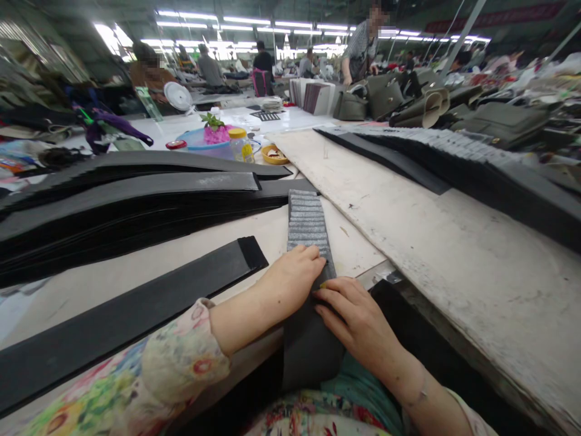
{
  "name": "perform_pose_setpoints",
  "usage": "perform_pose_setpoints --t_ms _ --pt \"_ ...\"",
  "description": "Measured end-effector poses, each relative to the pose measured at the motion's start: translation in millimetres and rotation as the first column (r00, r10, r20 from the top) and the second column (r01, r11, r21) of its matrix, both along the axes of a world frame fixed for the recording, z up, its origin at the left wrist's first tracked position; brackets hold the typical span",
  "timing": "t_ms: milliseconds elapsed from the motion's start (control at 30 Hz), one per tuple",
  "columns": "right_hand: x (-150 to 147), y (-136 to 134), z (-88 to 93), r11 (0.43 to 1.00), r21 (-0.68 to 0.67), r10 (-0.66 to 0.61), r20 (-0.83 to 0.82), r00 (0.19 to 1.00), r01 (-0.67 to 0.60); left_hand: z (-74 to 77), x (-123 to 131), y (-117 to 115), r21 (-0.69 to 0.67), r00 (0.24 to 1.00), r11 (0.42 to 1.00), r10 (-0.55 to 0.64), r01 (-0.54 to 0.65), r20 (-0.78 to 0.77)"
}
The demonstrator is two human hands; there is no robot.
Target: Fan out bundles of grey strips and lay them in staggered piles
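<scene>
A dark strip (311, 339) runs from my lap over the table edge, its far part topped by a row of overlapping grey fuzzy ends (307, 218). My left hand (302, 269) lies across the strip just below those ends, fingers curled on it; what they grip, if anything, is hidden. Close by on the right, my right hand (347, 303) rests its bent, slightly spread fingers on the strip's right side. To the left, a separate dark strip (136, 303) with a black end lies on the table.
Tall stacks of dark strips (136, 197) lie at the left. A pale board (454, 224) on the right bears another stack (481, 163). Behind are a yellow-lidded jar (241, 145), a yellow dish (275, 155) and a blue basin (195, 140). People work farther back.
</scene>
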State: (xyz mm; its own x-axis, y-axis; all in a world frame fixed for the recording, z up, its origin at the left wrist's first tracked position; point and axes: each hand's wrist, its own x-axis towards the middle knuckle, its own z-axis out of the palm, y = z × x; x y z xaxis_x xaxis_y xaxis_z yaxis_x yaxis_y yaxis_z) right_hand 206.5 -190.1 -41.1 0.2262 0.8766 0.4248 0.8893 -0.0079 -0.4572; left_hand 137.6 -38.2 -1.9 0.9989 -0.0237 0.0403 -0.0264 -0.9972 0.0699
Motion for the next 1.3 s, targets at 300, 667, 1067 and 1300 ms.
perform_pose_setpoints --t_ms 300,667,1067,1300 --pt "8 1 0.0 1.000 0.012 0.007 -0.065 0.998 -0.007 1.0 -3 -3 0.062 1.000 0.998 -0.016 0.017 -0.021" --pt "31 28 7.5 0.995 0.039 -0.083 -0.132 0.988 0.089 -4.3 -5 7 -0.086 0.993 0.991 0.104 -0.099 0.054" --pt "24 36 10.6 0.992 -0.114 -0.032 0.164 0.986 0.051 -14.1 -27 37 -0.430 0.976 0.889 0.206 -0.155 0.073" --pt "30 48 12.8 0.986 -0.166 0.043 0.203 0.978 -0.009 -17.7 -36 40 -0.534 0.967 0.832 0.234 -0.147 0.098"
